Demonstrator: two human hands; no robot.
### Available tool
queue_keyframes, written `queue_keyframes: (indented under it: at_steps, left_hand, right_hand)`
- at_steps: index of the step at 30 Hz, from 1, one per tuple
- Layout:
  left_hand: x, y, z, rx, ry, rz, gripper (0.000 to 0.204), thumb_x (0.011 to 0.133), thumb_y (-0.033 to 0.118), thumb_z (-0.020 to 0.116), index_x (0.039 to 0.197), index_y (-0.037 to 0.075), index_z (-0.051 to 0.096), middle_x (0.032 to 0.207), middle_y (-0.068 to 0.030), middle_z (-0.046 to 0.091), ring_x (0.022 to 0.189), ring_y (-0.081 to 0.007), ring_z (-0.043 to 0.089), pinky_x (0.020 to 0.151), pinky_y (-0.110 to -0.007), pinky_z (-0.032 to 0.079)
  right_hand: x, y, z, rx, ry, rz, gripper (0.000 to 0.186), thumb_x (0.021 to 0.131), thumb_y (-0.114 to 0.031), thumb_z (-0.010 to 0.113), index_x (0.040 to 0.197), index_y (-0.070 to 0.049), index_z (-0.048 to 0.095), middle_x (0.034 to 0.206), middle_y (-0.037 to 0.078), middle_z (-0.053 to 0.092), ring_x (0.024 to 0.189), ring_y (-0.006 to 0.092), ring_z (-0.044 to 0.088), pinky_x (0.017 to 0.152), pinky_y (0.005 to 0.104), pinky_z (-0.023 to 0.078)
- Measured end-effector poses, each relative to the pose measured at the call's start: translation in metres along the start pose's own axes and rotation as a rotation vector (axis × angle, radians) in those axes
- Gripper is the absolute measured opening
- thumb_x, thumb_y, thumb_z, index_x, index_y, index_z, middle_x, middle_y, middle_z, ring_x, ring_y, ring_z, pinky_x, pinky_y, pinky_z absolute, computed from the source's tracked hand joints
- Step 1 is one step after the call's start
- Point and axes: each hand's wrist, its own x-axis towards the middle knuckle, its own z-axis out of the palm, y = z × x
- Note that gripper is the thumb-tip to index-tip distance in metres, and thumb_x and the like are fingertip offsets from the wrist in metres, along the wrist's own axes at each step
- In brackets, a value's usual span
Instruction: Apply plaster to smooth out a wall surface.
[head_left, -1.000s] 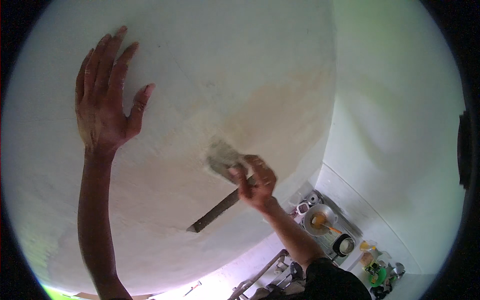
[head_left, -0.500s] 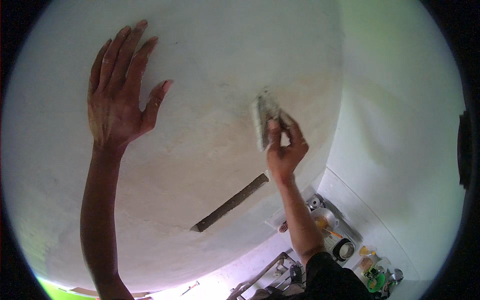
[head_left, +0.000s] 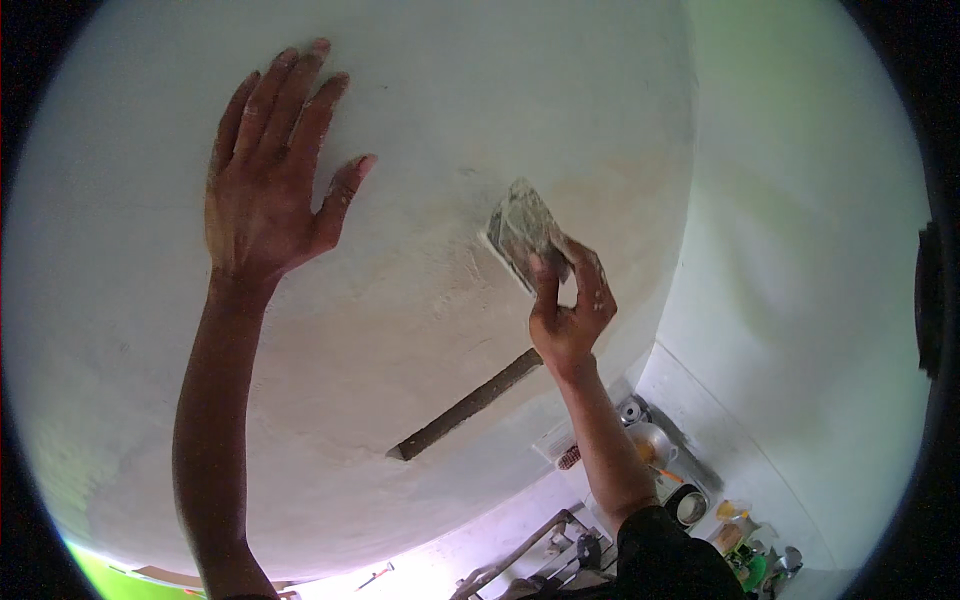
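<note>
My left hand (head_left: 268,190) lies flat on a pale plastered wall (head_left: 330,380), with its fingers stretched upward and its thumb out to the right. In my right hand (head_left: 568,305) is a flat, roughly rectangular plaster-smeared plate (head_left: 522,228), pinched by its lower end between thumb and fingers. The plate tilts toward the upper left, close against the wall; its exact kind is unclear. Rough plaster streaks show just left of the plate. Below it a dark, narrow slot (head_left: 465,405) runs diagonally in the wall.
A second wall (head_left: 790,230) meets this one at the right. Down at the lower right are a metal pot (head_left: 652,440), a dark-rimmed vessel (head_left: 688,504), a green dish (head_left: 752,570) and other kitchenware. A metal rack (head_left: 515,550) stands at the bottom.
The plate in my right hand has turned and shifted left across the wall, its upper end now leaning left. The view has moved slightly; my left hand stays flat on the wall.
</note>
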Motion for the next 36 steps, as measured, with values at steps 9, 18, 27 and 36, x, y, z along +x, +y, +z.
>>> queue_keyframes:
  at_steps: [9,18,27,36]
  left_hand:
    - [0.003,-0.001,-0.003,0.007,0.013,-0.009,0.057,0.096,0.045,0.061,0.141,0.01,0.055,0.156,-0.0081,0.045,0.147,-0.0265,0.037,0.123,-0.048,0.028]
    - [0.001,-0.001,-0.004,-0.029,0.001,-0.016,0.057,0.096,0.043,0.062,0.141,0.009,0.054,0.156,-0.0092,0.044,0.147,-0.0267,0.037,0.123,-0.047,0.028]
    - [-0.001,0.001,-0.005,-0.04,0.009,-0.024,0.056,0.097,0.044,0.06,0.139,0.008,0.055,0.155,-0.0092,0.045,0.146,-0.0271,0.038,0.123,-0.048,0.03]
    - [-0.005,-0.006,0.0,-0.084,0.052,-0.03,0.056,0.095,0.036,0.062,0.143,0.01,0.051,0.158,-0.0104,0.042,0.147,-0.0323,0.036,0.122,-0.051,0.027]
  right_hand:
    - [-0.024,-0.04,0.008,0.033,-0.256,-0.069,0.027,0.084,-0.004,0.074,0.11,-0.006,0.068,0.099,0.015,0.072,0.085,0.0351,0.07,0.068,0.0442,0.058]
    - [0.017,0.003,-0.019,0.244,0.103,0.47,0.021,0.095,-0.017,0.072,0.107,0.0,0.071,0.096,0.011,0.074,0.086,0.0191,0.073,0.074,0.0314,0.059]
    - [0.017,-0.015,0.02,0.241,0.05,0.338,0.02,0.093,-0.015,0.072,0.108,-0.002,0.071,0.092,0.01,0.072,0.083,0.021,0.071,0.071,0.0341,0.058]
    - [-0.037,-0.072,0.022,0.264,-0.203,-0.014,0.03,0.083,-0.003,0.078,0.111,-0.005,0.068,0.096,0.015,0.071,0.083,0.0328,0.071,0.067,0.0416,0.058]
